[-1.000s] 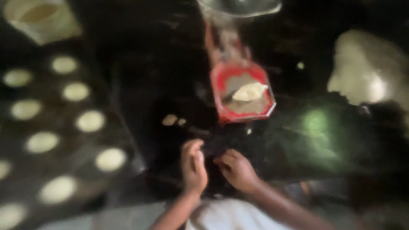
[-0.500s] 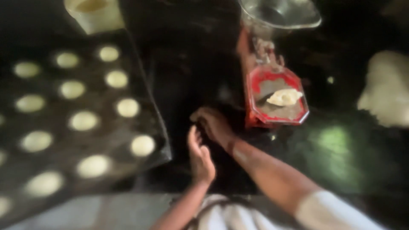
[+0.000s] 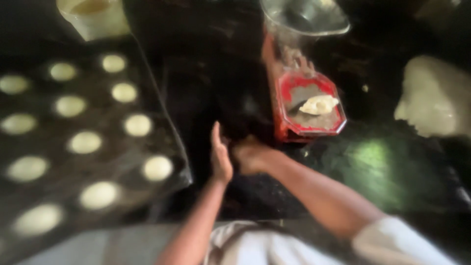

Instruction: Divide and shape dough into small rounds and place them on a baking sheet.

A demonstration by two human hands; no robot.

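We see the left hand (image 3: 221, 159) held flat and upright on its edge, fingers together, gripping nothing we can make out. Just right of those fingers the right hand (image 3: 251, 156) curls loosely against the dark counter (image 3: 211, 73); blur hides whatever sits under it. Beyond its fingertips stands a red scale (image 3: 309, 105) carrying a dough piece (image 3: 319, 104). Left of the fingers lies a dark tray (image 3: 162, 127) of dough rounds (image 3: 138, 124)
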